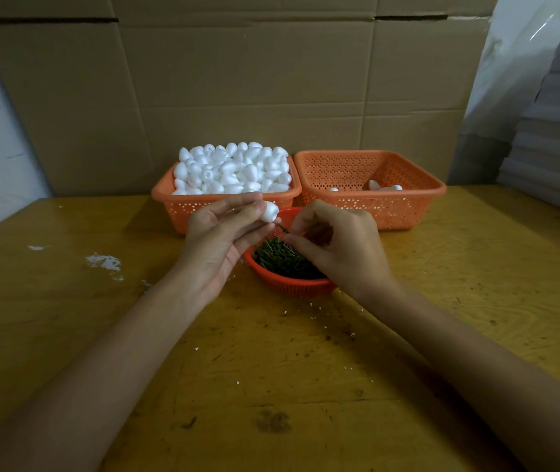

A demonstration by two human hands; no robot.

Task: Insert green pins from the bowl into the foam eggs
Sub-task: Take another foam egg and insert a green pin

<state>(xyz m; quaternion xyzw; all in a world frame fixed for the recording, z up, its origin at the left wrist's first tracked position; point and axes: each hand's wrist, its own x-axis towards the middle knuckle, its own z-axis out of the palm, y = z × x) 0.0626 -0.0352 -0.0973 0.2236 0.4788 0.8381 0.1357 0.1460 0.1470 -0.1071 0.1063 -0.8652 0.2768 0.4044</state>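
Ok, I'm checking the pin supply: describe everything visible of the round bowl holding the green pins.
The bowl is small, round, orange plastic by its look, with a perforated wall, standing upright on the wooden table. Dark green pins heap inside it. The right hand hangs over its right side, hiding that rim.

left hand (217,240): raised, fingers (234,203) grip foam egg (269,211) | right hand (336,247): fingers (302,218) pinch green pin (283,229) | forearms converging
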